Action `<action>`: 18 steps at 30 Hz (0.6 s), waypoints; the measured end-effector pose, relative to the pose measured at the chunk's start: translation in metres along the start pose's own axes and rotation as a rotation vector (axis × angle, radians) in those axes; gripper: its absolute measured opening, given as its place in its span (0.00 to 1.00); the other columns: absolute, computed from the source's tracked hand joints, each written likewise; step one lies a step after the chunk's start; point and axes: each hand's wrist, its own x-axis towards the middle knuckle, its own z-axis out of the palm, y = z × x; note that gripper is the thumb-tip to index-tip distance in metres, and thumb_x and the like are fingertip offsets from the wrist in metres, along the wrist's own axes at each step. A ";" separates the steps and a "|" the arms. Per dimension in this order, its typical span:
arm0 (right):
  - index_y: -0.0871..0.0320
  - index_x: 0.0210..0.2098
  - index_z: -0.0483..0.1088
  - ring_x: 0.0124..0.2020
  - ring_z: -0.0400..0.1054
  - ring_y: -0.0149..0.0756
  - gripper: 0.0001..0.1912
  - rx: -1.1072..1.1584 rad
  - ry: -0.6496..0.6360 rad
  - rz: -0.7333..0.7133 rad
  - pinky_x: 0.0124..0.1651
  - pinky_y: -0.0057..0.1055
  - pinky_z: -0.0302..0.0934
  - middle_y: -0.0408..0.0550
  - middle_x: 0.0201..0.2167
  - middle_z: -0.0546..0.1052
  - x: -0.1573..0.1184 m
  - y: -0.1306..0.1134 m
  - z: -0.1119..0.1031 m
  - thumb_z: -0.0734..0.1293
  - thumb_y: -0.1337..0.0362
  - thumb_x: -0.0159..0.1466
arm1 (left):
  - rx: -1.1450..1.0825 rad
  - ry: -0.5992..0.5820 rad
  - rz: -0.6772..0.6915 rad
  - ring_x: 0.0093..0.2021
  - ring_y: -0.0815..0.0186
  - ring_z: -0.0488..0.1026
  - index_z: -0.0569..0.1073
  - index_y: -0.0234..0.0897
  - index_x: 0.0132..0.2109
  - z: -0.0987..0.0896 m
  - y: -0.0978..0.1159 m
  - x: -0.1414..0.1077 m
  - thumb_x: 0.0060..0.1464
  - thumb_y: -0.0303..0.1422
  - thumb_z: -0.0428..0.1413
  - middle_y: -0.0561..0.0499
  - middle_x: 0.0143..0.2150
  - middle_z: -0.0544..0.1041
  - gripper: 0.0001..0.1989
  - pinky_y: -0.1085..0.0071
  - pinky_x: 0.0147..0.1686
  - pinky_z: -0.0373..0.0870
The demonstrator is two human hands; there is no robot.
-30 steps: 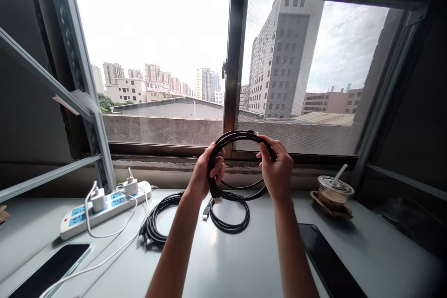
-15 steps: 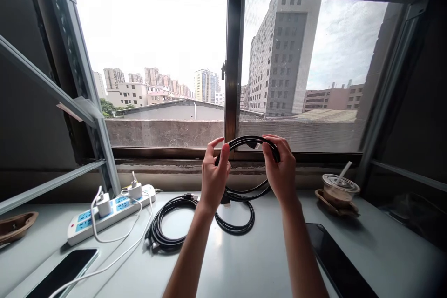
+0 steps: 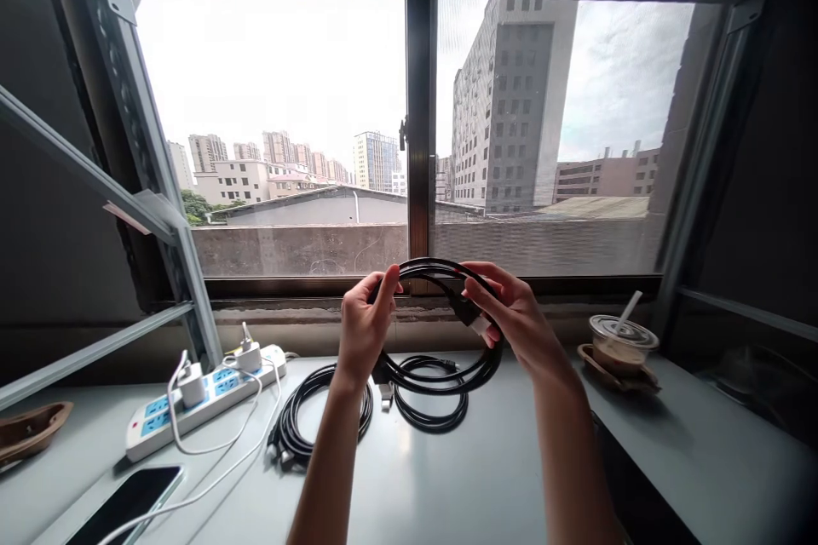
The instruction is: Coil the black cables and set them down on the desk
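Observation:
A coiled black cable point(image 3: 440, 385) hangs above the desk between my two hands. My left hand point(image 3: 367, 319) grips its left side, thumb up and fingers curled round the strands. My right hand point(image 3: 508, 311) pinches the upper right of the coil, with some fingers behind it. Near the right fingers, a black plug with a pale metal end point(image 3: 469, 312) sticks out inside the loop. Another plug end point(image 3: 386, 396) hangs low at the coil's left. Below, on the desk, lie a larger black cable coil point(image 3: 290, 409), partly behind my left forearm, and a smaller black cable coil point(image 3: 440, 424).
On the left, a white power strip point(image 3: 210, 396) holds two plugged chargers with white cords, near a phone point(image 3: 131, 502). A lidded drink cup point(image 3: 619, 345) with a straw sits in a brown holder at right. A dark flat device point(image 3: 639, 485) lies beside my right forearm. Metal shelf posts frame the window.
Both hands have shifted slightly, the left one leftward, and the coil appears wider and rounder. My right hand has turned, and the plug inside the loop now shows more fully.

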 end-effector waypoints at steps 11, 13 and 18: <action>0.50 0.45 0.74 0.33 0.69 0.28 0.15 -0.479 0.133 -0.412 0.24 0.21 0.61 0.47 0.50 0.69 0.008 0.015 0.019 0.68 0.54 0.60 | -0.061 -0.003 -0.351 0.14 0.81 0.42 0.56 0.37 0.23 -0.006 -0.012 0.014 0.46 0.58 0.53 0.63 0.16 0.47 0.28 0.81 0.11 0.37; 0.51 0.41 0.76 0.33 0.68 0.27 0.10 -0.564 0.169 -0.420 0.26 0.21 0.61 0.46 0.49 0.70 0.014 0.028 0.016 0.68 0.58 0.60 | -0.072 -0.023 -0.400 0.13 0.81 0.41 0.54 0.38 0.22 -0.008 -0.020 0.019 0.46 0.59 0.52 0.63 0.16 0.45 0.29 0.81 0.10 0.36; 0.52 0.39 0.76 0.36 0.70 0.30 0.08 -0.642 0.197 -0.344 0.33 0.24 0.62 0.44 0.43 0.74 0.027 0.057 0.012 0.69 0.64 0.59 | -0.144 -0.112 -0.562 0.12 0.82 0.41 0.56 0.37 0.24 -0.009 -0.043 0.029 0.52 0.57 0.49 0.63 0.15 0.49 0.27 0.83 0.09 0.37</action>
